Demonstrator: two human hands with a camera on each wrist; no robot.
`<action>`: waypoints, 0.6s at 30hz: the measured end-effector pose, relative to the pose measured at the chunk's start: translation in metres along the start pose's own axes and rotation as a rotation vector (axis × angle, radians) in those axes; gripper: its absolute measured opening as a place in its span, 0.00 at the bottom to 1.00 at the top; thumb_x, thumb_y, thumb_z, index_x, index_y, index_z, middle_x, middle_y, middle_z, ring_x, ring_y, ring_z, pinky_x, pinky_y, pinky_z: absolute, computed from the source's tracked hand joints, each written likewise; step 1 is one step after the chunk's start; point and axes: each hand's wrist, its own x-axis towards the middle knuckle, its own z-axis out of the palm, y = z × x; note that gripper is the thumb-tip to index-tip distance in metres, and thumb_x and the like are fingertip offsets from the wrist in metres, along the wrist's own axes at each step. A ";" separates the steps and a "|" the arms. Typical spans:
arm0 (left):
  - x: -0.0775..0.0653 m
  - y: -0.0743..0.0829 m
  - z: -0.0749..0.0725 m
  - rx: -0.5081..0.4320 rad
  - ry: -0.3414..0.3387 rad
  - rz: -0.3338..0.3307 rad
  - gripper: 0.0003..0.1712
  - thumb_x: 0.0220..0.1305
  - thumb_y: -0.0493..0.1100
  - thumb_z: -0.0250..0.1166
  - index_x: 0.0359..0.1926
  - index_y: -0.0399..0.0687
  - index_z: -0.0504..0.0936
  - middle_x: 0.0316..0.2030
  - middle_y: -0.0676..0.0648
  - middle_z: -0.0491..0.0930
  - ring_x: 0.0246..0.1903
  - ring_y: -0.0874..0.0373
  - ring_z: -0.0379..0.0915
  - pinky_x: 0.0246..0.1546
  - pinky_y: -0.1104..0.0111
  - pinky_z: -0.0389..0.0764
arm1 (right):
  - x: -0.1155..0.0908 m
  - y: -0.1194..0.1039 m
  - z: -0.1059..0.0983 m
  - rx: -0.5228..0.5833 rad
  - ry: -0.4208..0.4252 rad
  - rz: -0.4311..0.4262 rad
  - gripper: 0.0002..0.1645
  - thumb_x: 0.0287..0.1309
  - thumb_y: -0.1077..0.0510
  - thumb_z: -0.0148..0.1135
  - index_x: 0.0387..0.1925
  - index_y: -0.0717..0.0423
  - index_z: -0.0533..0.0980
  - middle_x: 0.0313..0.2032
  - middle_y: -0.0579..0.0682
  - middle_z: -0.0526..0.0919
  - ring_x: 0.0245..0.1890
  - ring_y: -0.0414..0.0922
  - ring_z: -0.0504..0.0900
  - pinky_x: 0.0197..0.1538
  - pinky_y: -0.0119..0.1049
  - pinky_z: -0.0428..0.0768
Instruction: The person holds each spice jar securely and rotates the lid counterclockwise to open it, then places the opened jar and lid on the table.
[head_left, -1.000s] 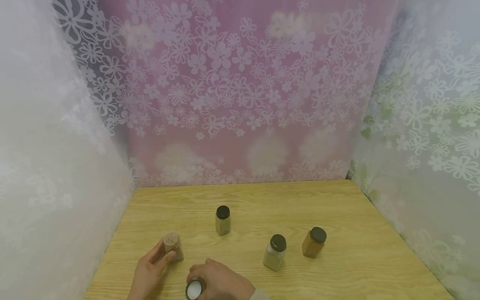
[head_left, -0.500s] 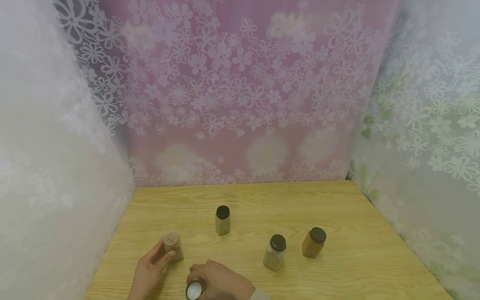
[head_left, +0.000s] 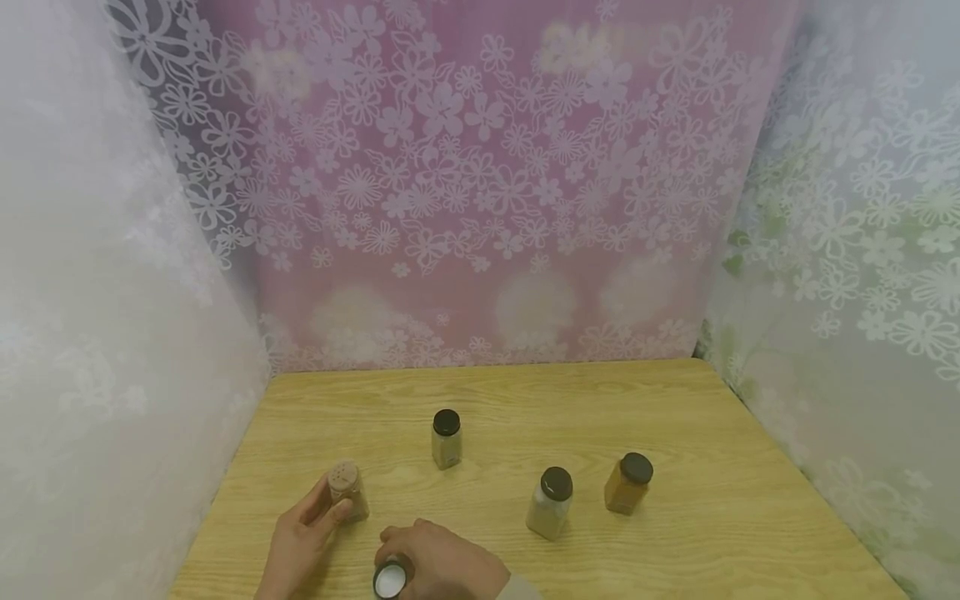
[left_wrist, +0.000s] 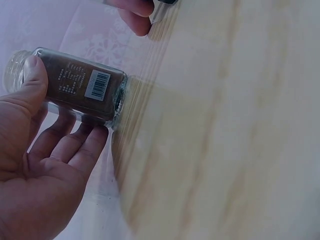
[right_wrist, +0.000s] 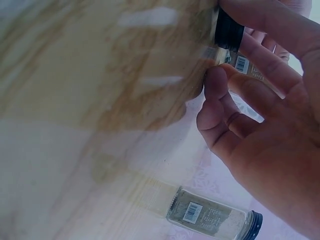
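Observation:
My left hand (head_left: 296, 537) grips a square glass spice jar (left_wrist: 82, 85) of brown powder, thumb on one side and fingers on the other. The jar stands upright at the table's left, its perforated shaker top (head_left: 344, 477) bare. Right of it and nearer me, my right hand (head_left: 442, 560) pinches a round black cap (right_wrist: 229, 31) between thumb and fingers. The cap's white inside (head_left: 390, 580) faces up in the head view. Whether the cap touches the table is hard to tell. In the left wrist view, only fingertips of the right hand (left_wrist: 135, 17) show.
Three black-capped spice jars stand upright on the wood-grain table (head_left: 720, 550): one grey-green jar (head_left: 447, 447) farther back, a pale jar (head_left: 548, 512) right of my right hand, and an orange-brown jar (head_left: 626, 492) beyond it. Floral curtains (head_left: 480, 208) enclose the back and both sides.

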 end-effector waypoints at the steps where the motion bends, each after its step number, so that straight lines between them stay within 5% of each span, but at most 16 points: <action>1: 0.000 0.000 0.000 0.002 0.002 0.005 0.42 0.66 0.53 0.66 0.74 0.45 0.60 0.69 0.36 0.64 0.66 0.39 0.65 0.60 0.60 0.75 | 0.000 0.000 0.000 0.007 -0.004 0.010 0.18 0.49 0.48 0.78 0.43 0.37 0.83 0.51 0.29 0.80 0.48 0.28 0.77 0.52 0.32 0.77; 10: -0.003 0.002 0.001 -0.010 -0.007 0.052 0.42 0.66 0.50 0.67 0.75 0.44 0.60 0.69 0.34 0.64 0.66 0.37 0.65 0.59 0.62 0.76 | 0.002 -0.001 0.000 -0.005 -0.025 -0.052 0.13 0.50 0.52 0.78 0.39 0.42 0.84 0.34 0.31 0.77 0.28 0.26 0.74 0.36 0.17 0.74; 15: -0.003 0.005 -0.003 0.005 -0.034 0.012 0.52 0.61 0.53 0.72 0.78 0.54 0.52 0.71 0.32 0.60 0.69 0.40 0.61 0.60 0.66 0.73 | 0.002 -0.001 -0.003 -0.035 -0.039 -0.047 0.17 0.49 0.47 0.78 0.42 0.41 0.83 0.36 0.30 0.77 0.30 0.25 0.74 0.36 0.18 0.73; 18: -0.004 0.012 -0.010 0.064 -0.044 -0.004 0.56 0.61 0.55 0.72 0.80 0.58 0.46 0.72 0.29 0.58 0.70 0.37 0.59 0.62 0.62 0.71 | 0.001 -0.001 -0.008 -0.025 -0.044 0.046 0.27 0.48 0.45 0.78 0.51 0.38 0.80 0.44 0.27 0.78 0.36 0.26 0.75 0.39 0.22 0.76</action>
